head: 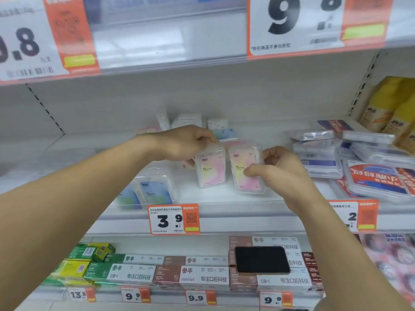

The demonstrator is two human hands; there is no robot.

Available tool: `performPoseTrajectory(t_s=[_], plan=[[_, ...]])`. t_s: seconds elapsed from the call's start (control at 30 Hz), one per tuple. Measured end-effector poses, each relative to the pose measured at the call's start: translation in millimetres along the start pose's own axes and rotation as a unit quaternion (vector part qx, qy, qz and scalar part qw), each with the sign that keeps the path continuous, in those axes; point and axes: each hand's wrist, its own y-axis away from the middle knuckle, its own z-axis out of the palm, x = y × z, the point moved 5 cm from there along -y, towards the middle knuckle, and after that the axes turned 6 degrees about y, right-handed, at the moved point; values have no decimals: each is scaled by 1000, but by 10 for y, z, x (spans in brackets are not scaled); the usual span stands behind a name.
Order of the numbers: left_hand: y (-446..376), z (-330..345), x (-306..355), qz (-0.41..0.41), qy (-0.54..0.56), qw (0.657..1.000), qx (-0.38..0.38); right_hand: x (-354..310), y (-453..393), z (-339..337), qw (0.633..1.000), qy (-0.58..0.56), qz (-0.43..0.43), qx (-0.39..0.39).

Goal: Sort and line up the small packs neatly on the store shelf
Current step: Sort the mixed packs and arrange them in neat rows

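Observation:
Two clear plastic packs with pink and yellow labels stand side by side on the white shelf [224,196]. My left hand [186,142] grips the top of the left pink pack [210,167], which stands upright. My right hand [278,169] holds the right pink pack [246,170] by its right side, thumb across its front, and the pack leans slightly. Two blue-green packs [157,189] stand at the shelf's front left. Behind my hands, several more small packs [188,120] sit loosely near the back wall, partly hidden.
Flat clear cases [370,153] with red and blue inserts are piled on the right of the shelf. Yellow bags [390,108] stand at the far right. A 3.9 price tag [174,218] hangs on the shelf's front edge. On the toothpaste boxes below lies a black phone [261,260].

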Motion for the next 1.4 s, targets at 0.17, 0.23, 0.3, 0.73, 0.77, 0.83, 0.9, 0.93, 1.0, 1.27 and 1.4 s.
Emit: performPoseTrajectory(t_s=[0.17, 0.23, 0.3, 0.73, 0.77, 0.83, 0.9, 0.93, 1.0, 1.27, 1.4], plan=[[92, -9, 37, 20, -45, 998, -25, 3, -4, 80, 1000, 0, 1, -27], [120, -27, 64, 22, -77, 997, -21, -45, 11, 94, 999, 9, -16, -38], [156, -48, 76, 12, -85, 996, -32, -105, 39, 108, 997, 27, -42, -60], [362, -62, -13, 27, -136, 984, -109, -224, 207, 237, 964, 88, -122, -217], [376, -55, -25, 33, -126, 985, -113, -225, 216, 253, 963, 89, -126, -220], [415, -51, -43, 41, -107, 986, -122, -228, 224, 299, 961, 95, -134, -224], [440, -59, -63, 45, -108, 985, -125, -235, 226, 339, 958, 100, -143, -226], [450, -64, -72, 47, -114, 985, -123, -240, 228, 357, 957, 101, -147, -228], [478, -97, -99, 46, -124, 985, -111, -252, 222, 380, 956, 101, -150, -229], [759, -458, -522, -24, -197, 977, -74, -314, 200, 391, 952, 109, -184, -220], [773, -370, -707, 15, -175, 981, -84, -311, 186, 473, 947, 118, -196, -225]])
